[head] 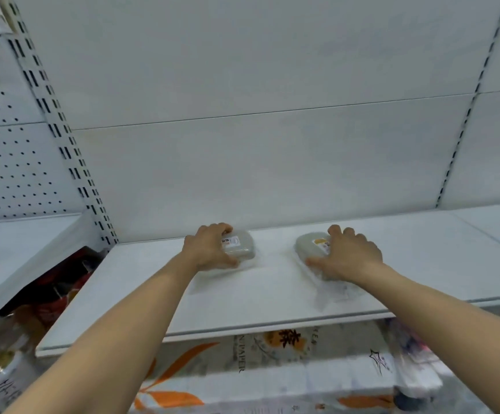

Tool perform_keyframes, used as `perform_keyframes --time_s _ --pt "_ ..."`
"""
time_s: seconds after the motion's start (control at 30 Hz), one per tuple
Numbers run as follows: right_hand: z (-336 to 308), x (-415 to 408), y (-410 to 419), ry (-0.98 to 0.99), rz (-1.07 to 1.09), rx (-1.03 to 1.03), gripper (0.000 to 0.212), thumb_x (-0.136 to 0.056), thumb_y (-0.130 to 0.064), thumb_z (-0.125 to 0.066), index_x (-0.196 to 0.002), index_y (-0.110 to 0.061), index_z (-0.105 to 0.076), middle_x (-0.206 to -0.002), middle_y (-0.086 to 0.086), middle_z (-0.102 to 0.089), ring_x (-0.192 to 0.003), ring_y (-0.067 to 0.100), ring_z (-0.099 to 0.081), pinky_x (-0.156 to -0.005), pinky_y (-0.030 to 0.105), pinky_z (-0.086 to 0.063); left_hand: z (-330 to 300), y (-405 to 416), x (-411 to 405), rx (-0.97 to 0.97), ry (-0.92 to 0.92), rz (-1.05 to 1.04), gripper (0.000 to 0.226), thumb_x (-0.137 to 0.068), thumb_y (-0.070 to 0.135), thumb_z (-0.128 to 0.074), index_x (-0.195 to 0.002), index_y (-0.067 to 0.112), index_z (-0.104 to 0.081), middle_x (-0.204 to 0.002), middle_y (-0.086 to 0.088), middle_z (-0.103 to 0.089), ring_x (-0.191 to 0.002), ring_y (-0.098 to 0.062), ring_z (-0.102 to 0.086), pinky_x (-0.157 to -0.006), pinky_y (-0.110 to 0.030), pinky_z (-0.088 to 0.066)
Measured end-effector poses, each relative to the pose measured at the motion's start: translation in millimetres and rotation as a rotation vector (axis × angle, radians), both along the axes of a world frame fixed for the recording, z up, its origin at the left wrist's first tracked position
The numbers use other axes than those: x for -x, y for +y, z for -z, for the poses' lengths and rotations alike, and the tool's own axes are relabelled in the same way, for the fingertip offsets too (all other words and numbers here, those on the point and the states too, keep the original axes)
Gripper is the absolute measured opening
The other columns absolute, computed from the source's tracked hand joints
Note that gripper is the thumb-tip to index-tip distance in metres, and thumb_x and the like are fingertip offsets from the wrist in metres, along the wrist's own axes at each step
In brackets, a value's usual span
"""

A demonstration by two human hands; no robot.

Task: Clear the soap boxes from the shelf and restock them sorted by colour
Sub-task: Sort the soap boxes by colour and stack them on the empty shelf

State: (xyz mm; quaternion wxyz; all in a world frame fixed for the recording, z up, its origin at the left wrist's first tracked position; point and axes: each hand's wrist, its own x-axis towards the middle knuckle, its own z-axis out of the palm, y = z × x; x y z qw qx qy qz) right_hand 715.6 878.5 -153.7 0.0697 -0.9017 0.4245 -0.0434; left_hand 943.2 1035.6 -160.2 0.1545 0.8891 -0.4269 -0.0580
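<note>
Two grey soap boxes in clear wrap lie on the white shelf (272, 294), a little apart. My left hand (210, 249) grips the left soap box (242, 246) from its left side, thumb at the front and fingers over the back. My right hand (347, 255) grips the right soap box (311, 242), fingers curled over its top and thumb at its front edge. Each box carries a small label with an orange mark. The near part of the right box is hidden under my hand.
The shelf's white back panel (272, 159) rises behind the boxes, with slotted uprights (72, 162) at left and right. A pegboard bay (9, 150) stands at the left. Below the shelf lie paper packs with orange leaf print (257, 369) and jars (0, 363) at lower left.
</note>
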Motion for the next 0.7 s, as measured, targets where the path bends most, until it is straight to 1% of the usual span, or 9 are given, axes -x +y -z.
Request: perform_keyframes --time_s 0.1,0.17,0.2,0.27,0.3,0.37,0.47,0.6,0.7 --pt "-0.6 -2.4 -14.2 -0.001 -0.033 -0.030 0.068 -0.089 -0.067 -0.043 -0.134 -0.017 -0.038 -0.131 0.006 -0.046 -0.119 0.030 -0.051 -0.086 0.038 -0.042 2.4 -14.3 -11.4 0.006 0.028 0.032 0.082 -0.069 0.048 -0.081 -0.140 0.031 -0.043 -0.131 0.012 -0.051 -0.123 -0.015 -0.047 -0.102 -0.037 -0.038" --pt "-7.0 1.9 -30.8 0.037 -0.124 0.201 0.044 -0.098 -0.043 -0.039 -0.134 -0.018 -0.038 -0.128 0.004 -0.050 -0.110 0.031 -0.057 -0.081 0.036 -0.046 3.8 -14.7 -16.5 0.049 0.058 0.024 0.093 -0.064 0.055 -0.084 -0.143 0.033 -0.040 -0.137 0.012 -0.048 -0.129 -0.015 -0.044 -0.105 -0.037 -0.037" --pt "-12.2 5.4 -42.4 0.069 -0.201 0.347 0.042 -0.097 -0.025 -0.040 -0.138 -0.020 -0.034 -0.129 0.002 -0.049 -0.105 0.029 -0.059 -0.073 0.033 -0.047 5.2 -12.5 -17.6 0.071 0.053 0.004 0.101 -0.060 0.060 -0.084 -0.146 0.034 -0.037 -0.143 0.011 -0.044 -0.132 -0.016 -0.040 -0.106 -0.038 -0.034" --pt "-19.2 11.6 -64.4 0.183 -0.441 0.532 0.081 -0.081 0.002 -0.038 -0.151 -0.031 -0.013 -0.149 -0.003 -0.032 -0.108 0.022 -0.054 -0.062 0.028 -0.041 11.8 -4.5 -17.6 0.090 0.037 -0.058 0.113 -0.056 0.065 -0.084 -0.149 0.035 -0.028 -0.150 0.009 -0.034 -0.139 -0.020 -0.031 -0.110 -0.041 -0.030" --pt "-21.0 13.0 -72.9 0.269 -0.606 0.558 0.094 -0.077 0.005 -0.036 -0.153 -0.038 -0.001 -0.159 -0.006 -0.014 -0.117 0.020 -0.048 -0.067 0.026 -0.040 17.3 -0.2 -17.7 0.092 0.035 -0.087 0.117 -0.055 0.065 -0.085 -0.150 0.034 -0.025 -0.152 0.008 -0.031 -0.140 -0.021 -0.029 -0.111 -0.042 -0.029" --pt "-23.3 8.0 -77.2 0.406 -0.883 0.595 0.101 -0.080 0.003 -0.042 -0.149 -0.046 0.013 -0.162 -0.009 0.013 -0.136 0.018 -0.030 -0.086 0.028 -0.040 27.9 6.3 -18.4 0.121 0.060 -0.122 0.116 -0.058 0.059 -0.086 -0.151 0.031 -0.023 -0.151 0.007 -0.030 -0.138 -0.018 -0.035 -0.110 -0.039 -0.031" --pt "-23.1 -10.4 -76.0 0.491 -1.032 0.633 0.100 -0.082 -0.009 -0.057 -0.148 -0.049 0.007 -0.161 -0.011 0.017 -0.144 0.019 -0.017 -0.100 0.033 -0.037 35.9 4.3 -22.8 0.247 0.132 -0.123 0.103 -0.064 0.044 -0.088 -0.147 0.025 -0.031 -0.146 0.009 -0.034 -0.123 -0.013 -0.047 -0.102 -0.029 -0.038" --pt "-28.8 -28.5 -84.1 0.445 -0.923 0.385 0.091 -0.069 -0.040 -0.073 -0.143 -0.048 -0.020 -0.158 -0.018 -0.006 -0.141 0.012 -0.018 -0.101 0.031 -0.035 36.3 -11.1 -33.7 0.349 0.228 -0.104 0.092 -0.068 0.025 -0.088 -0.145 0.021 -0.038 -0.144 0.005 -0.027 -0.113 -0.007 -0.044 -0.095 -0.018 -0.032" --pt "-26.2 -33.4 -97.6 0.376 -0.756 0.066 0.083 -0.053 -0.056 -0.076 -0.122 -0.053 -0.030 -0.130 -0.019 -0.040 -0.117 0.007 -0.045 -0.093 0.031 -0.046 39.8 -20.9 -41.8 0.380 0.256 -0.119 0.092 -0.069 0.026 -0.088 -0.146 0.024 -0.039 -0.132 0.010 -0.030 -0.114 -0.010 -0.048 -0.094 -0.018 -0.034"
